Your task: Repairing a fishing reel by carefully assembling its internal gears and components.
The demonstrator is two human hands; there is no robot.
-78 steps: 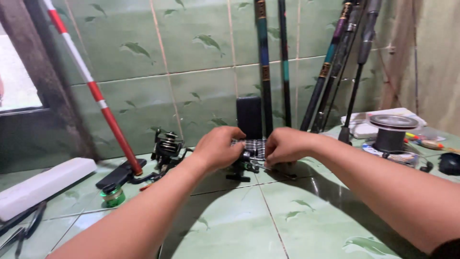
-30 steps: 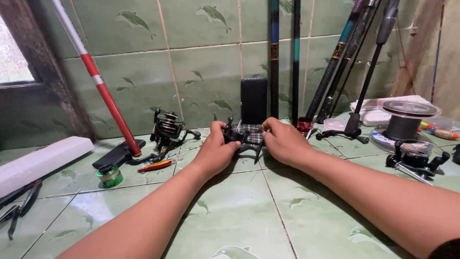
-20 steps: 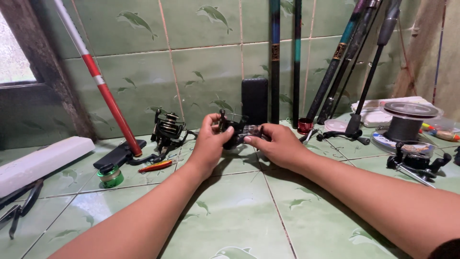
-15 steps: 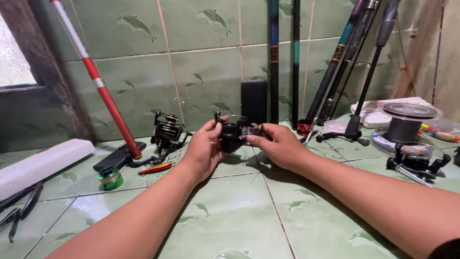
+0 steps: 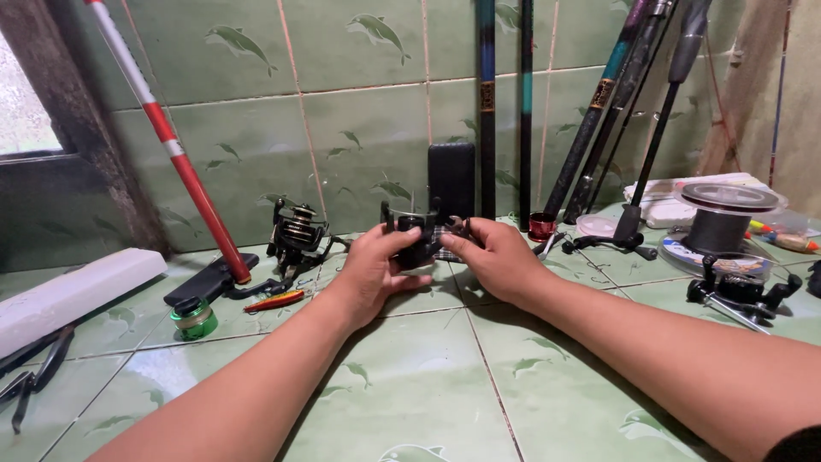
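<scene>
Both hands — left hand (image 5: 369, 272) and right hand (image 5: 496, 259) — clamp the black fishing reel (image 5: 416, 238) above the desk (image 5: 428, 376); a loose grip could drop it.

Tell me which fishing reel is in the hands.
The black reel at centre, gripped by left hand and right hand. The other reels sit untouched on the tiles.
</scene>
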